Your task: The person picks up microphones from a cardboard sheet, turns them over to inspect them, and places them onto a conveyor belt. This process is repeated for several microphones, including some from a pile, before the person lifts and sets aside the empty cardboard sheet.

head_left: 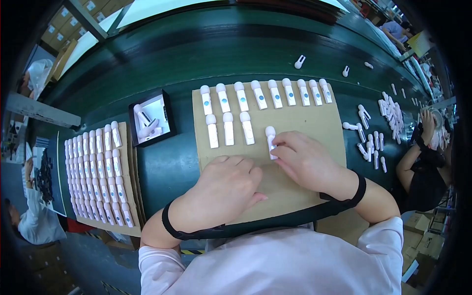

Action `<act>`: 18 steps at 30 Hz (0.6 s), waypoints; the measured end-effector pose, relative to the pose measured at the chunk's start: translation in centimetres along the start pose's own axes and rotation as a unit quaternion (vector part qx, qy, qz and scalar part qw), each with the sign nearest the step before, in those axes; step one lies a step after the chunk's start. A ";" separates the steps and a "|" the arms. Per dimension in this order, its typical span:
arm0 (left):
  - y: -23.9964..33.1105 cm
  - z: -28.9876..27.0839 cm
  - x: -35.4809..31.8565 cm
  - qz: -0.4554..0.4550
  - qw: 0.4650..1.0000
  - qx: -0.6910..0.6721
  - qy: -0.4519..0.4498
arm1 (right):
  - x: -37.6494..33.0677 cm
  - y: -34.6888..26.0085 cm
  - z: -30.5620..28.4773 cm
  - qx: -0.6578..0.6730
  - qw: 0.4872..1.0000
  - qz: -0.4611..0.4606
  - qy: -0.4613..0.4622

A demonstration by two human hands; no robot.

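Observation:
My right hand pinches a small white wand with a round head, thumb and fingers around its lower half. The wand's head points away from me, and it stands over a brown cardboard sheet. My left hand rests over the sheet's near left part, back upward, fingers bent and thumb held apart; nothing shows in it, though its fingertips are hidden. Along the sheet's far edge lies a row of wands with blue dots. Below them, at left, lie three wands without a visible dot.
A left-hand cardboard stack bears rows of dotted wands. Between the sheets is a black box with loose wands inside. Scattered wands lie on the green table at right. A co-worker's hand is beyond them; another person is at left.

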State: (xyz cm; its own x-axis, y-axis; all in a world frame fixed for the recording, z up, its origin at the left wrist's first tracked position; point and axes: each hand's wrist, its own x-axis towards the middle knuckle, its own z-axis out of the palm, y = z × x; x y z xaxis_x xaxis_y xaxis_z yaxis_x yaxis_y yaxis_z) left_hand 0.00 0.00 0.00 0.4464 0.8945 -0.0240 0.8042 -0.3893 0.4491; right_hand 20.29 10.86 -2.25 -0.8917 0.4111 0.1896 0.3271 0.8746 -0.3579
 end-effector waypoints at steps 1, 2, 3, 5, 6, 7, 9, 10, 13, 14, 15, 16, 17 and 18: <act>0.0 0.0 0.0 -0.001 1.000 -0.003 -0.004 | 0.0 0.0 0.1 -0.006 1.000 -0.002 -0.009; 0.1 0.0 0.0 -0.001 1.000 -0.005 -0.007 | 0.1 0.1 0.2 -0.012 1.000 -0.004 -0.017; 0.1 0.0 0.0 -0.001 1.000 -0.007 -0.011 | 0.1 0.1 0.3 -0.019 1.000 -0.005 -0.024; 0.0 0.0 -0.1 0.000 1.000 -0.004 -0.012 | 0.6 0.6 0.7 -0.017 1.000 -0.004 -0.016; 0.0 0.1 0.0 0.001 1.000 -0.003 -0.011 | 0.9 0.9 0.7 -0.017 1.000 -0.003 -0.008; 0.0 0.1 0.1 0.003 1.000 -0.001 -0.011 | 1.1 1.3 0.8 -0.017 1.000 -0.001 0.000; 0.0 0.1 0.0 0.006 1.000 -0.001 -0.007 | 1.5 1.8 1.0 -0.020 1.000 -0.003 0.009; 0.0 0.2 0.0 0.006 1.000 -0.001 -0.004 | 1.7 1.9 1.1 -0.020 1.000 -0.005 0.017; -0.1 0.3 0.0 0.010 1.000 0.000 0.001 | 2.1 2.1 0.5 -0.013 1.000 -0.005 0.024; -0.1 0.3 0.0 0.010 1.000 0.001 0.002 | 2.3 2.1 0.0 -0.001 1.000 -0.004 0.022; -0.1 0.3 0.0 0.010 1.000 0.001 0.004 | 2.3 2.0 -0.4 0.009 1.000 -0.003 0.019; -0.2 0.4 0.0 0.013 1.000 -0.001 0.006 | 2.5 2.3 -1.0 0.005 1.000 -0.002 0.017; -0.3 0.4 -0.1 0.009 1.000 -0.002 0.007 | 2.9 2.9 -1.7 -0.003 1.000 0.003 0.022; -0.3 0.4 -0.1 0.002 1.000 -0.003 0.006 | 3.4 3.8 -2.4 -0.009 1.000 0.004 0.028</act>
State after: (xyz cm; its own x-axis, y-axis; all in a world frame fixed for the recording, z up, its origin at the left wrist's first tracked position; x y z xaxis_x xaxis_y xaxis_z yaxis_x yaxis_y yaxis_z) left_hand -0.14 -0.06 -0.50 0.4444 0.8957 -0.0115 0.8006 -0.3914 0.4538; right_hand 19.22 16.21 -0.76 -0.8701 0.4320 0.2374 0.3405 0.8750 -0.3441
